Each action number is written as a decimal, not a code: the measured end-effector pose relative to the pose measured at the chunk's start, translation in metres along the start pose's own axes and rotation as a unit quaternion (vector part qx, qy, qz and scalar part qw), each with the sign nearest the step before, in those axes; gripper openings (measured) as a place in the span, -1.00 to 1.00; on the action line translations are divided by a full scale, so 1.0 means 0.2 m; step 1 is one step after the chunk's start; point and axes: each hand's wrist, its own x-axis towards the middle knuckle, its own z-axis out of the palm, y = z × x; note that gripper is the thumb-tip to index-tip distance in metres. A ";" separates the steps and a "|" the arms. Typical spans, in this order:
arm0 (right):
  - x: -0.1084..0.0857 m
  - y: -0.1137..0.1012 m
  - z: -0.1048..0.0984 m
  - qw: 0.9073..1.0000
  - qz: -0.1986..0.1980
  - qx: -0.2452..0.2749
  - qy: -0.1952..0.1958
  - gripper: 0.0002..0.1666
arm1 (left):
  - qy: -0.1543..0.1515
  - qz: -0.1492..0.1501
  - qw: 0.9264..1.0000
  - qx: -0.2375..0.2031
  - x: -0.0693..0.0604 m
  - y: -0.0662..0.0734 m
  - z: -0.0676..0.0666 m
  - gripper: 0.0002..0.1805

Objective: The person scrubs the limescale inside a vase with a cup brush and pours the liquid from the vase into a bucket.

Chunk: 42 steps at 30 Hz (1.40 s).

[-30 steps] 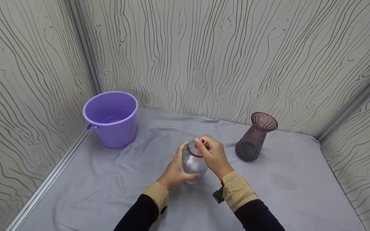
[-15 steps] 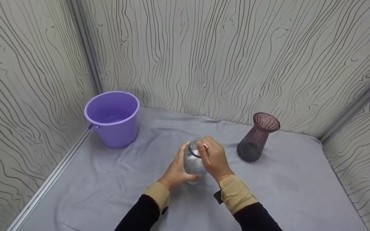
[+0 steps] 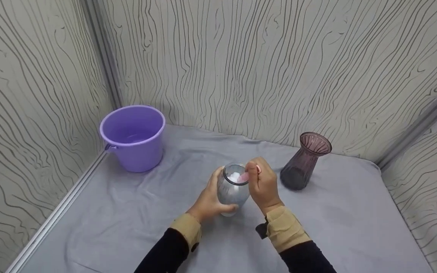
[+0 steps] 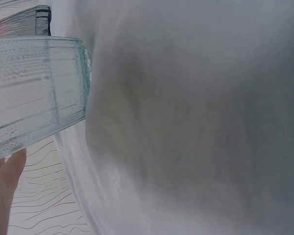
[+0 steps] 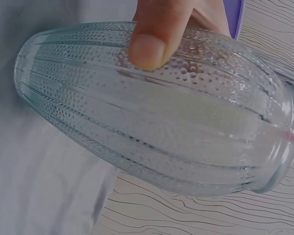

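Observation:
A clear ribbed glass vase (image 3: 233,194) is held tilted over the cloth by my left hand (image 3: 208,203), its fingers and thumb wrapped round the body. In the right wrist view the thumb (image 5: 149,51) presses on the dimpled glass (image 5: 83,93). My right hand (image 3: 264,186) grips the pink handle of a bottle brush (image 3: 244,177) at the vase's mouth. The brush's white head (image 3: 234,177) shows within the neck; through the glass it is only a pale blur. The left wrist view catches the vase's base (image 4: 63,83) and some fingertips (image 4: 12,169).
A purple bucket (image 3: 139,157) stands at the back left, near the wall. To the right of my hands is a purple-tinted glass vase (image 3: 300,167), upright. Grey cloth (image 3: 127,223) covers the table, with patterned walls (image 3: 211,68) around it.
My right hand has gone down toward the vase mouth, then shifted back up and right, showing more of the pink handle and white head. The left hand keeps its hold on the vase.

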 end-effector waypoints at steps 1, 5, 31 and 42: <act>0.00 0.00 0.00 1.000 0.004 -0.001 0.000 -0.46 | 0.000 -0.001 1.000 0.000 0.00 0.00 0.00 0.35; 0.00 0.00 -0.02 1.000 0.017 -0.011 0.011 -0.45 | 0.002 0.003 1.000 -0.003 0.00 0.00 0.00 0.35; 0.03 0.00 -0.08 0.981 0.096 -0.042 0.165 -0.34 | 0.006 0.015 1.000 -0.012 0.00 0.01 0.00 0.32; 0.05 -0.01 -0.13 0.953 0.205 0.000 0.222 -0.53 | 0.005 0.015 1.000 -0.007 -0.01 0.00 0.00 0.32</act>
